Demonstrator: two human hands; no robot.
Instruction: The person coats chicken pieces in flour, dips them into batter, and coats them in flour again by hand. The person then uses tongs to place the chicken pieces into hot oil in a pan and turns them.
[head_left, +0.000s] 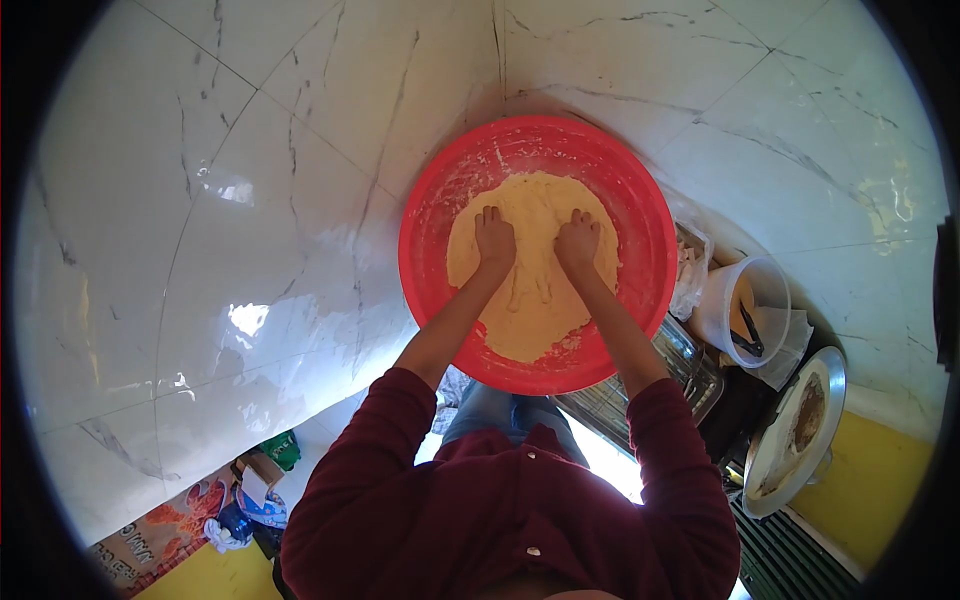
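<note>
A wide red basin (425,235) holds a large flat mass of pale yellow dough (535,320), with floury smears on the basin's inner wall. My left hand (495,240) presses on the dough left of its middle, fingers bent and closed against its surface. To the right, my right hand (578,242) pushes into the dough in the same way, fingers curled in. The hands are apart, and finger-wide grooves run through the dough between and below them. The fingertips are partly sunk or hidden at the dough.
Marbled tile walls (300,180) meet behind the basin. At the right stand a clear plastic tub (715,305) with a black-handled tool, metal trays (690,365), a plastic bag (692,270) and a round, stained metal dish (832,400). Bags and a box lie at the lower left.
</note>
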